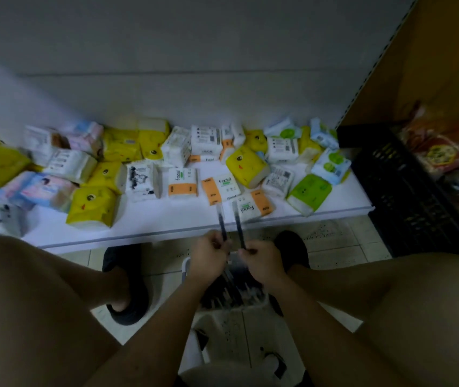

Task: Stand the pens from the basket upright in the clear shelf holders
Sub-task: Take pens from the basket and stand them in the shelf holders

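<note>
Two pens were raised: left pen [221,222] and right pen [239,226], over the basket [217,331].
Left grip [208,254] was curled round the left pen's lower end and right grip [263,263] round the right pen's. Both pens pointed toward the low white shelf [166,219] of tissue packs [247,166]. More pens [231,286] lay in the basket on the floor.

Tissue packs [150,182] on white shelf [166,222], black crate [407,191] beside.
</note>
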Demonstrator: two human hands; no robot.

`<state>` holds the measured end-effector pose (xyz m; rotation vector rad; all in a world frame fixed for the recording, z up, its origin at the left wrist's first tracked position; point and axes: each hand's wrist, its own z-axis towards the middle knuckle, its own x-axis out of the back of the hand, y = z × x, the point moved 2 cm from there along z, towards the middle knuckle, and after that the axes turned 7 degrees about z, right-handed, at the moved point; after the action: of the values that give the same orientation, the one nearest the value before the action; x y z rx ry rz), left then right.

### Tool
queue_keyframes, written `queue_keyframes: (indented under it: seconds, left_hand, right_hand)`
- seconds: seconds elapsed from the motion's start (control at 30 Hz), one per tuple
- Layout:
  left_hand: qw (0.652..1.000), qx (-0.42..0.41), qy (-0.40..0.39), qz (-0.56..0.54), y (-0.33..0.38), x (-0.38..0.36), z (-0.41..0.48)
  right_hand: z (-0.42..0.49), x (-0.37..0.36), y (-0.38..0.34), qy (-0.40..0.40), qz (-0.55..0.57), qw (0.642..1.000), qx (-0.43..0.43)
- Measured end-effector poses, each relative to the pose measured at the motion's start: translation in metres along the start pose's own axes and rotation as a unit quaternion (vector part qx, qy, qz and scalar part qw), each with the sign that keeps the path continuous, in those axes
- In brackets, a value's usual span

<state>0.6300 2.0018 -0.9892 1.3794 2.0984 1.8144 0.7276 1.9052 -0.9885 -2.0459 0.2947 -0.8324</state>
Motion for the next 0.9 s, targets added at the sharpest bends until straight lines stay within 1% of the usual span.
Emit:
queue_keyframes:
  seconds: [0.07, 0.17, 0.3, 0.37, 0.47, 0.57, 0.63, 0.73, 0.83, 0.9]
  left_hand:
    - [0.999, -0.026, 0.026, -0.021, 0.019, 0.021, 0.0]
    - [0.995, -0.084, 0.057, -0.016, 0.048, 0.055, -0.002]
    - [0.981, -0.177, 0.053, -0.051, 0.084, 0.096, -0.007]
    - [0.972, -0.222, 0.07, -0.037, 0.104, 0.116, -0.009]
    - [0.952, -0.284, 0.097, -0.056, 0.138, 0.151, -0.014]
    - [0.927, -0.353, 0.12, -0.038, 0.172, 0.185, -0.024]
    - [0.914, -0.384, 0.129, -0.016, 0.194, 0.206, -0.032]
    - [0.905, -0.401, 0.143, 0.01, 0.224, 0.235, -0.041]
    - [0.893, -0.421, 0.157, 0.021, 0.25, 0.259, -0.05]
    - [0.884, -0.437, 0.163, 0.023, 0.265, 0.275, -0.056]
  right_hand:
    - [-0.003, 0.008, -0.028, 0.008, 0.021, 0.999, 0.047]
    - [-0.005, 0.022, -0.067, 0.017, 0.045, 0.992, 0.118]
    - [-0.01, 0.037, -0.115, 0.03, 0.039, 0.981, 0.186]
    - [-0.014, 0.047, -0.143, 0.057, 0.03, 0.972, 0.226]
    - [-0.022, 0.065, -0.19, 0.083, 0.049, 0.954, 0.283]
    - [-0.029, 0.08, -0.234, 0.081, 0.051, 0.943, 0.319]
    - [-0.034, 0.088, -0.261, 0.081, 0.07, 0.937, 0.333]
    - [-0.051, 0.098, -0.301, 0.084, 0.123, 0.905, 0.397]
    - [-0.066, 0.108, -0.331, 0.102, 0.135, 0.867, 0.469]
    - [-0.07, 0.114, -0.348, 0.095, 0.138, 0.851, 0.498]
